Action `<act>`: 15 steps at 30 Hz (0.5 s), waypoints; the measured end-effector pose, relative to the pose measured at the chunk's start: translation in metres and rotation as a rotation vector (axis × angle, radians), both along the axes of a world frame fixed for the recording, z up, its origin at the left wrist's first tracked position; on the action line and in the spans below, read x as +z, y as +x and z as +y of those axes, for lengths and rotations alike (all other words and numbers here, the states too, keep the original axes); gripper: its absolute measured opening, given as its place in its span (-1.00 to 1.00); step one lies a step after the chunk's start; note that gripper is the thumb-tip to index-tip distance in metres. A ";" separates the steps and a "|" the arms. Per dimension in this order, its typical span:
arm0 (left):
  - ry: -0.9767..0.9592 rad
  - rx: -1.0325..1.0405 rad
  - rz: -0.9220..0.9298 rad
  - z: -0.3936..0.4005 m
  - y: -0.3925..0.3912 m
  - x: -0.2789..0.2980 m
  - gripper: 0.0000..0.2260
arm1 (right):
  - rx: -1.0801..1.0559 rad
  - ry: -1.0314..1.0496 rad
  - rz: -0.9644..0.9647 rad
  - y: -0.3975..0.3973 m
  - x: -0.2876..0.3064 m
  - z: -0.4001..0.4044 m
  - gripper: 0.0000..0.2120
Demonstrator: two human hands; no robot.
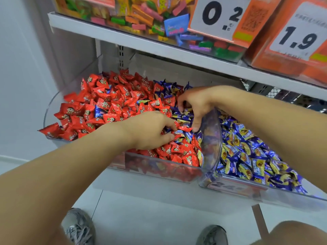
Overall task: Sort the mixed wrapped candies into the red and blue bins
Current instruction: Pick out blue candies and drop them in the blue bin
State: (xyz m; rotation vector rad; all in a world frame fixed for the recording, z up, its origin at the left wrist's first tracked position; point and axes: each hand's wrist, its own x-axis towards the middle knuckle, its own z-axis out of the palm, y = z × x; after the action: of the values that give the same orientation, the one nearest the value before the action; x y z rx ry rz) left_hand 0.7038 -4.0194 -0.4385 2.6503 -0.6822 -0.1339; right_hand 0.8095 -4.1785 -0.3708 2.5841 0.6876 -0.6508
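The red-wrapped candies (pixel 109 105) fill the left clear bin (pixel 159 167), heaped from its back wall to its front edge; blue-and-yellow wrapped candies (pixel 247 152) fill the right clear bin (pixel 265 193), and a patch of the same blue wrappers lies in the left bin's back right part, with single blue ones scattered among the red; a curved clear divider wall (pixel 211 138) stands between the two bins; the left hand (pixel 150 131) lies palm down on the red heap near the front, fingers curled down into the candies beside a blue wrapper (pixel 178 132), though whether it pinches one I cannot tell; the right hand (pixel 194 105) reaches in over the divider, fingers bent downward, its fingertips (pixel 195 129) touching the mixed candies just beside the divider, and whether it holds one is hidden; the two hands are near each other but apart; above, a white shelf (pixel 141 45) carries a clear box of multicoloured sweets (pixel 141 16) and orange price cards (pixel 221 16) reading 0.2 and 1.9; below, two grey shoes (pixel 77 225) stand on a pale tiled floor (pixel 159 218)
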 end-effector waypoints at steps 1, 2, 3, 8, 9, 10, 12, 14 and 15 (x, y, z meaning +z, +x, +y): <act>0.002 -0.002 0.004 0.000 0.000 0.001 -0.68 | 0.000 -0.033 0.015 -0.001 0.000 0.002 -0.10; 0.003 -0.002 0.009 0.000 0.000 0.001 -0.68 | -0.005 -0.063 0.037 -0.002 0.000 0.005 -0.02; 0.000 -0.003 0.014 0.001 0.000 0.002 -0.68 | -0.015 -0.081 0.065 -0.003 -0.001 0.008 0.06; -0.073 0.017 0.006 0.002 -0.003 0.007 -0.74 | -0.097 -0.011 0.146 -0.013 -0.010 0.011 0.18; -0.080 0.026 -0.003 0.001 -0.005 0.009 -0.75 | -0.122 0.016 0.158 -0.014 -0.012 0.009 0.16; -0.086 0.039 -0.018 0.001 -0.006 0.010 -0.75 | -0.157 0.054 0.185 -0.014 -0.013 0.009 0.13; -0.102 0.073 -0.079 0.000 -0.010 0.016 -0.79 | -0.258 0.156 0.263 -0.017 -0.017 0.010 0.03; -0.128 0.135 -0.183 -0.003 -0.015 0.023 -0.84 | -0.328 0.223 0.281 -0.021 -0.024 0.011 -0.07; -0.143 0.175 -0.239 -0.003 -0.017 0.028 -0.84 | -0.355 0.254 0.274 -0.022 -0.027 0.010 -0.10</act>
State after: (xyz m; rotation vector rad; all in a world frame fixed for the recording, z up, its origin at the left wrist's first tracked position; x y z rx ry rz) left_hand 0.6871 -4.0226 -0.4108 2.5949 -0.5073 0.2746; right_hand 0.7877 -4.1683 -0.3978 2.9161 0.4111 -1.1086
